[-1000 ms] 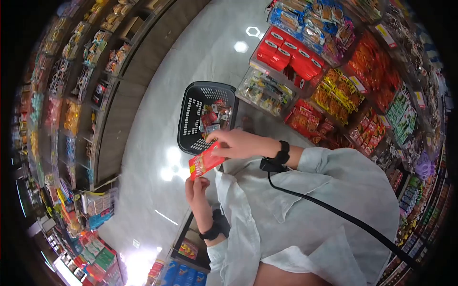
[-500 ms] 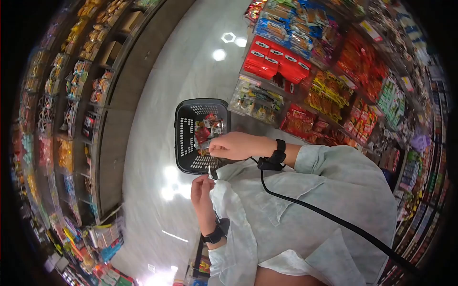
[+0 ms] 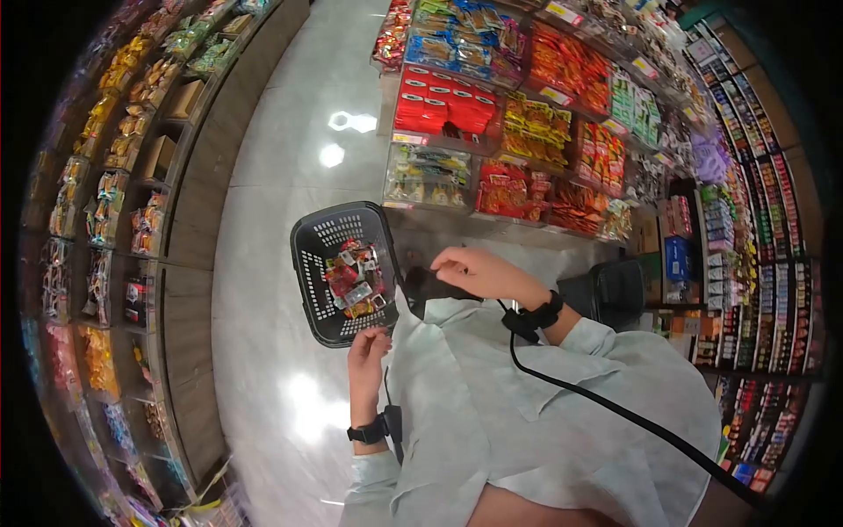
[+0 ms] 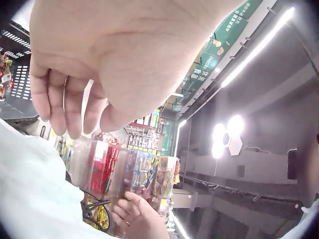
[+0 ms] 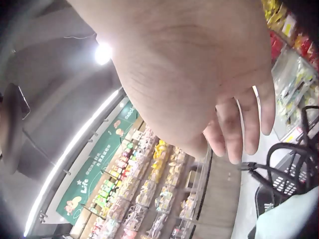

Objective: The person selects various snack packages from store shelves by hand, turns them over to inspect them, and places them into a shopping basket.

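No red packet is held any longer. Left grip (image 3: 365,351) and right grip (image 3: 480,272) are freed, loosely opened near the basket (image 3: 338,230).

Left of the frame's centre, a basket (image 3: 306,235) is placed on the floor (image 3: 263,220), with packets (image 3: 356,281) held inside; it is flanked by shelving (image 3: 193,220) leftward and bins (image 3: 439,207) at upper right.

Green sign (image 5: 94,167) w/ "Life" & Chinese txt, green banner (image 4: 203,67) w/ "snacks"
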`<state>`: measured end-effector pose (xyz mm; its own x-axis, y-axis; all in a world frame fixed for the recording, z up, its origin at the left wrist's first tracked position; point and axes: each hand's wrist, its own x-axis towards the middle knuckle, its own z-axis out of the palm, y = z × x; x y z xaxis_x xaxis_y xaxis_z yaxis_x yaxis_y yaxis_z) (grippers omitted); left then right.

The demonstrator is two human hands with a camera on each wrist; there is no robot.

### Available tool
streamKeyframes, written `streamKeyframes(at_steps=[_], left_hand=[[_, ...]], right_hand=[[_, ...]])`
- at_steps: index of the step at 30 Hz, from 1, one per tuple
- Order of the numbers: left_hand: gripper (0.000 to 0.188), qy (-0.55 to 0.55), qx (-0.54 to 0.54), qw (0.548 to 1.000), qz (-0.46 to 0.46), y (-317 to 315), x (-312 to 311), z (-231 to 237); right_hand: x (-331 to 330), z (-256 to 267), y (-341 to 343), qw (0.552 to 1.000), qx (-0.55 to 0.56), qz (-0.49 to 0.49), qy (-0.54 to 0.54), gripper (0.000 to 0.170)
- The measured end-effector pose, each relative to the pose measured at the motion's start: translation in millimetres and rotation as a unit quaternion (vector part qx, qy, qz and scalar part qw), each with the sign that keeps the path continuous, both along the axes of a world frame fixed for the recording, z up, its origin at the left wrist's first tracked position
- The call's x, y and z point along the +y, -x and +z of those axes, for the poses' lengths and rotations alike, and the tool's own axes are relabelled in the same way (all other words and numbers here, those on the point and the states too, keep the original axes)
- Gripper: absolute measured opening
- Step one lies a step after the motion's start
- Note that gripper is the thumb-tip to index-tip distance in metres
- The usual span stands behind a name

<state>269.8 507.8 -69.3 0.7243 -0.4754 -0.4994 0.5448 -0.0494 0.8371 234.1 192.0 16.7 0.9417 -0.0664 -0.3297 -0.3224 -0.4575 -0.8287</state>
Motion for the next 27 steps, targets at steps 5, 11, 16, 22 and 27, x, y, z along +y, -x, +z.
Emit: streamKeyframes(at_steps=[5,11,16,22,27], left_hand=[[0.021,-0.003,-0.020,1.000,-0.014,-5,20,-5],[0.022,0.004,-0.004,0.999,0.048,-11,26,-6],[0.020,-0.017,0.029,0.997,0.067,-20,4,-17],[0.021,-0.062,0.004,0.997,0.036,-49,-58,-11],[0.018,-0.066,-0.006,0.994,0.088,-78,-134,11]], right_hand=[[-23,-7,38,0.996,-0.043,-0.081,0.021,0.025],[-47,21,25,0.989,-0.073,-0.117,0.059,0.023],[-92,23,8,0.986,-0.075,-0.117,0.092,0.022],[-161,9,-47,0.986,-0.120,-0.111,0.040,0.017],[-228,5,-133,0.968,-0.236,-0.075,0.047,0.019]])
